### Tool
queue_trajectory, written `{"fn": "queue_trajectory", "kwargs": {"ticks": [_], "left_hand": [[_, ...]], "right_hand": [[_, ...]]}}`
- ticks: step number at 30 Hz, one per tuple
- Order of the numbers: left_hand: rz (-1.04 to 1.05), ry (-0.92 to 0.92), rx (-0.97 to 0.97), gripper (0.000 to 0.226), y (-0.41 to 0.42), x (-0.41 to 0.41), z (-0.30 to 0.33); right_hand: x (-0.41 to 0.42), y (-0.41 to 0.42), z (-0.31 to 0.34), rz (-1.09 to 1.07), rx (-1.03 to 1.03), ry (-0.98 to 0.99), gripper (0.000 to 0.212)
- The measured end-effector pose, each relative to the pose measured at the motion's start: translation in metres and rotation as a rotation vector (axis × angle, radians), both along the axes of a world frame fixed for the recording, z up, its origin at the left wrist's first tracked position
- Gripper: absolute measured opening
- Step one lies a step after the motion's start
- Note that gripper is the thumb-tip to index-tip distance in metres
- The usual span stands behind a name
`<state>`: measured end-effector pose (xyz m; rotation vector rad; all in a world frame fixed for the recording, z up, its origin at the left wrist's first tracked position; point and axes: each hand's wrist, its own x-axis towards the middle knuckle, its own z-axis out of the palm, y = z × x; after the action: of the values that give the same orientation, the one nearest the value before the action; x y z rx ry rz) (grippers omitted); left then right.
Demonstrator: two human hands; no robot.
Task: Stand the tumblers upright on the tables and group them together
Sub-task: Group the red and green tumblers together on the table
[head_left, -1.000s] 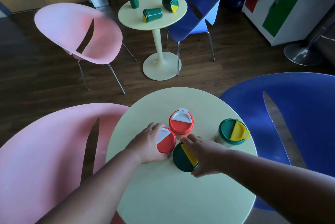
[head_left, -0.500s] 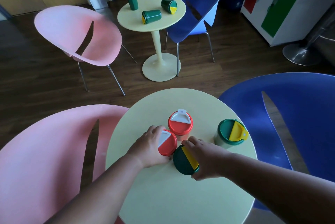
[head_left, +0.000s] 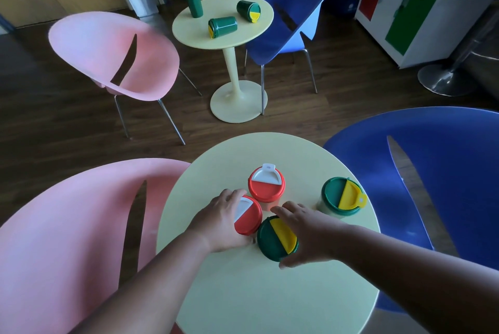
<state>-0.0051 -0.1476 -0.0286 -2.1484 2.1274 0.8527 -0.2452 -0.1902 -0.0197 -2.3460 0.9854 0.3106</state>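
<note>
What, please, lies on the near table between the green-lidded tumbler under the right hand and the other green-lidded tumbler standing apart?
In the head view, only bare tabletop separates the held green-lidded tumbler from the lone one; the right hand covers part of that stretch.

two pink chairs point(head_left: 113, 58), two blue chairs point(head_left: 291, 17), wood floor point(head_left: 54, 128), cabinet point(head_left: 421, 4)

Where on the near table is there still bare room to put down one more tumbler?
The near table is bare across its whole front part, toward the person, below both hands. A gap also lies between the red tumbler and the green tumbler at the right. The middle is crowded, where the left hand and right hand hold two tumblers.
</note>
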Motion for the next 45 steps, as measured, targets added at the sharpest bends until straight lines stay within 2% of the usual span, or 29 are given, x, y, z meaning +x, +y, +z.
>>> {"fn": "queue_trajectory", "kwargs": {"ticks": [5,7,9,12,16,24,32,41,45], "left_hand": [[-0.077,-0.109,-0.107,0.094,-0.013,-0.001,0.013],[-0.082,-0.105,-0.176,0.088,-0.021,-0.006,0.017],[-0.091,-0.104,-0.236,0.084,-0.029,-0.015,0.019],[-0.158,-0.156,-0.242,0.087,-0.036,-0.031,0.02],[-0.182,-0.248,-0.22,0.089,-0.036,-0.044,0.017],[-0.176,-0.256,-0.218,0.091,-0.035,-0.042,0.018],[-0.168,-0.223,-0.223,0.091,-0.035,-0.04,0.015],[-0.176,-0.203,-0.23,0.087,-0.033,-0.039,0.013],[-0.177,-0.138,-0.224,0.091,-0.031,-0.036,0.01]], "right_hand": [[-0.022,-0.022,0.02,-0.138,-0.108,-0.119,0.065],[-0.036,-0.034,0.023,-0.195,-0.199,-0.123,0.058],[-0.05,-0.042,0.024,-0.241,-0.272,-0.05,0.063],[-0.068,-0.048,0.023,-0.266,-0.313,0.149,0.084],[-0.08,-0.053,0.01,-0.287,-0.232,0.284,0.105],[-0.077,-0.06,0.003,-0.317,-0.154,0.232,0.09],[-0.044,-0.053,0.005,-0.208,-0.118,0.135,0.095],[-0.015,-0.047,0.0,-0.117,-0.135,0.139,0.091],[-0.014,-0.045,-0.003,-0.109,-0.138,0.13,0.092]]}}
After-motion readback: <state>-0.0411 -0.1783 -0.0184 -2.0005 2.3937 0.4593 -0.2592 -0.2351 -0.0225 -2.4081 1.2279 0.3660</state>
